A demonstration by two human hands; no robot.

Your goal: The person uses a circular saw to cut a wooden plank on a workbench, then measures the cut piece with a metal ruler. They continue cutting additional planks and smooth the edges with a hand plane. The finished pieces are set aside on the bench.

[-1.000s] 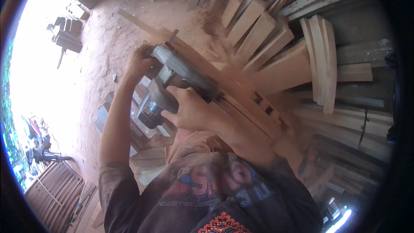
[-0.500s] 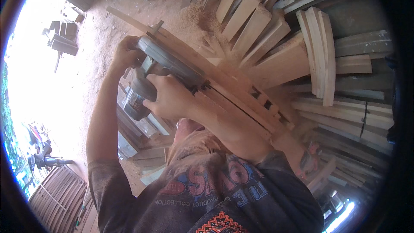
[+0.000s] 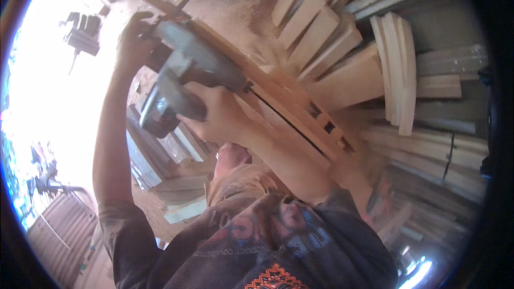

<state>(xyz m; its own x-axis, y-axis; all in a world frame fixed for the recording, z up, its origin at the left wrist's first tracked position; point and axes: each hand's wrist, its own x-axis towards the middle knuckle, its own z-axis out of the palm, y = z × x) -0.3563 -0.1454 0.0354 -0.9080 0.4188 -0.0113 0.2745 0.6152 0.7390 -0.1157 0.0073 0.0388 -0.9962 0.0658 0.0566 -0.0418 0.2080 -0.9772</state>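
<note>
A grey circular saw [image 3: 201, 56], blurred by motion, sits tilted along a long wooden plank [image 3: 267, 109] that runs from upper left to lower right. My right hand [image 3: 211, 109] is closed round its rear handle, beside the dark motor housing [image 3: 158, 109]. At the front end of the saw my left hand [image 3: 136, 40] has its fingers curled round the front part; the exact grip is partly hidden and blurred. A straight dark slit [image 3: 289, 124] trails behind the saw in the wood. Dark notches [image 3: 327, 127] show in the timber to its right.
Cut wooden blocks [image 3: 316, 24] lie fanned out in sawdust beyond the plank. Curved wooden pieces [image 3: 396, 69] rest across more timber at the right. Boards [image 3: 155, 155] lie on the floor under my left arm. A stack of slats [image 3: 56, 241] is at lower left.
The circular saw and both hands have moved toward the upper left along the plank. More of the dark slit shows behind the saw.
</note>
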